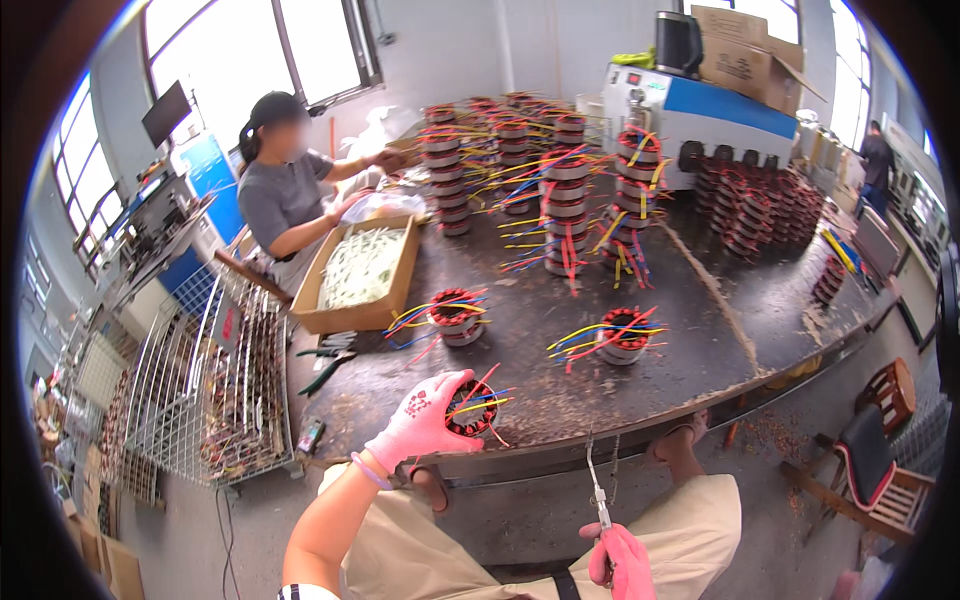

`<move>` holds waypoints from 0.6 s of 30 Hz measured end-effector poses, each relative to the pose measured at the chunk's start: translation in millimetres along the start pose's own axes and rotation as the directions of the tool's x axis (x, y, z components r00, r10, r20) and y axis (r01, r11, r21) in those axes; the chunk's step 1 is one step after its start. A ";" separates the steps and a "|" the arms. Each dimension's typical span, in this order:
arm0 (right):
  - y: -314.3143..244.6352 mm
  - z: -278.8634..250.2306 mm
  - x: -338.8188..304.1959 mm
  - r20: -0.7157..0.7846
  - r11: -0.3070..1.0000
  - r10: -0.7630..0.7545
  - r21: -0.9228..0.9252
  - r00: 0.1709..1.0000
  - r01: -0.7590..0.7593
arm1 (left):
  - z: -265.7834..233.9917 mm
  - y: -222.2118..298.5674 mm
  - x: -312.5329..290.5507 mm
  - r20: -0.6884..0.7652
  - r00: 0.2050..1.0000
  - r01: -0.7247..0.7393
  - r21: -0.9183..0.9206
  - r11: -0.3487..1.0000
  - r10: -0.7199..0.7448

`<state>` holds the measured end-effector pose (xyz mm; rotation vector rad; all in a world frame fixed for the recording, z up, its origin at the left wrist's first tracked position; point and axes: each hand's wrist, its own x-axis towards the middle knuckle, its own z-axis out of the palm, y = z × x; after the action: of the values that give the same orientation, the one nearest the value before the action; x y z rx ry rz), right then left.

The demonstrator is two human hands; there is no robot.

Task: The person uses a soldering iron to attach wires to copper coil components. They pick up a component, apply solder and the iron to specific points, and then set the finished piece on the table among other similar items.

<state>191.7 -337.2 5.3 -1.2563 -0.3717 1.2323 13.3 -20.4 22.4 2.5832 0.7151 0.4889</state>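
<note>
My left hand [420, 414], in a pink glove, grips a motor stator [470, 410] near the table's front edge. Its dark ring faces up, with red, blue and yellow wires sticking out. Low in front of my lap, my right hand [622, 562], also gloved in pink, is closed around a slim metal tool [598, 487] with a long thin tip pointing up toward the table edge; the tip's exact kind is unclear. Two more wired stators stand just beyond: one stator [458, 318] past my left hand, another stator [624, 337] to its right.
Stacked stators [566, 205] fill the table's far middle, with darker stacks [752, 208] at right. A cardboard box [357, 310] of pale sleeves and green-handled pliers [325, 370] lie left. A co-worker [290, 190] sits beyond the box. A wire cart [210, 390] stands left of the table.
</note>
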 end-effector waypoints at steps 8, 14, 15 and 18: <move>18.0 24.9 10.8 0.059 0.992 0.114 -0.055 0.992 -0.111 | 13.9 -44.3 -23.5 0.044 0.999 0.027 0.021 0.999 -0.028; 11.5 25.7 13.2 0.054 0.968 0.192 -0.174 0.980 -0.180 | 37.5 -27.3 -16.4 -0.035 0.984 0.176 0.051 0.983 -0.174; 12.9 26.3 14.6 0.058 0.967 0.203 -0.169 0.977 -0.191 | 38.8 -25.7 -16.5 -0.049 0.984 0.175 0.098 0.980 -0.171; 19.9 25.1 18.0 0.073 0.963 0.232 -0.158 0.970 -0.219 | 43.7 -23.0 -13.8 -0.077 0.983 0.177 0.184 0.967 -0.166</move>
<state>168.9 -312.7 -9.9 -1.4027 -0.4001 1.4816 11.7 -22.8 -28.8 2.6578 1.0432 0.4664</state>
